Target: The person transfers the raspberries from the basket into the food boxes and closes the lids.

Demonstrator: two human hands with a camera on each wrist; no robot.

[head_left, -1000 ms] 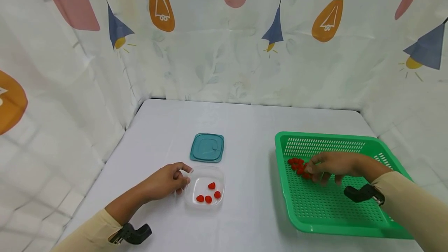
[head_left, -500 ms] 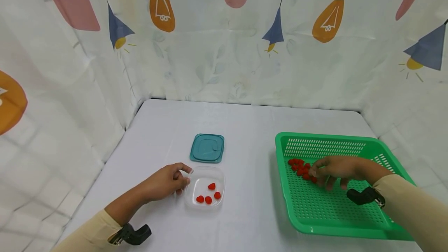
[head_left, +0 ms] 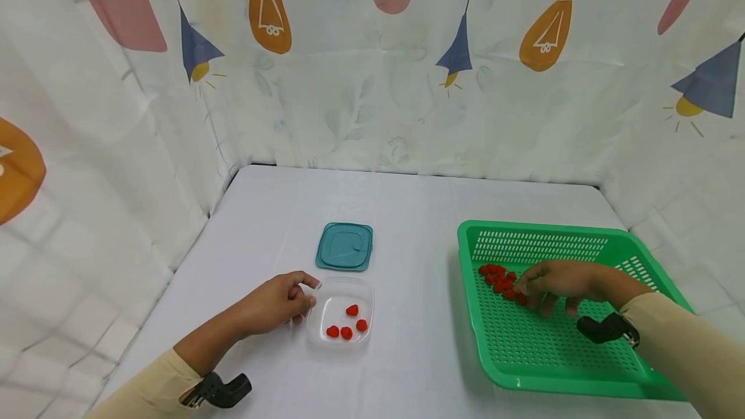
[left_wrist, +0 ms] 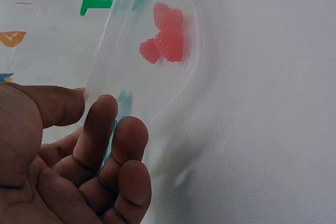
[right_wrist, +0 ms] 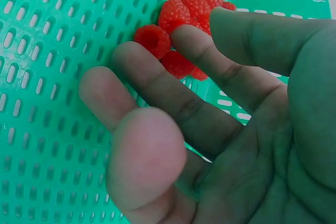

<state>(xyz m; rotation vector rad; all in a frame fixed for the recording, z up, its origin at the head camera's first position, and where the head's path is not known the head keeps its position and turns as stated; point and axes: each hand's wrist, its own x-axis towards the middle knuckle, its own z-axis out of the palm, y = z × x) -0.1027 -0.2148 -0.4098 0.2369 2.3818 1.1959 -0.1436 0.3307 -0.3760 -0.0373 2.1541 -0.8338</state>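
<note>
A clear plastic container (head_left: 334, 302) stands on the table, with several red raspberries (head_left: 346, 332) inside. My left hand (head_left: 278, 306) pinches its left rim between thumb and forefinger; the other fingers curl loosely below in the left wrist view. At the right, a green perforated basket (head_left: 541, 338) bears a cluster of raspberries (head_left: 497, 279) near its left side. My right hand (head_left: 561, 282) reaches into the basket. In the right wrist view its thumb and forefinger are spread beside a raspberry (right_wrist: 175, 15), with the other fingers loosely bent and nothing plainly gripped.
A teal square lid (head_left: 345, 246) lies flat just behind the container. White table surface (head_left: 416, 315) separates the container from the basket. Printed curtains (head_left: 372, 108) close off the back and both sides of the table.
My right hand has shifted slightly to the right and nearer within the basket, uncovering more raspberries, then stays almost still. My left hand and the container have not moved.
</note>
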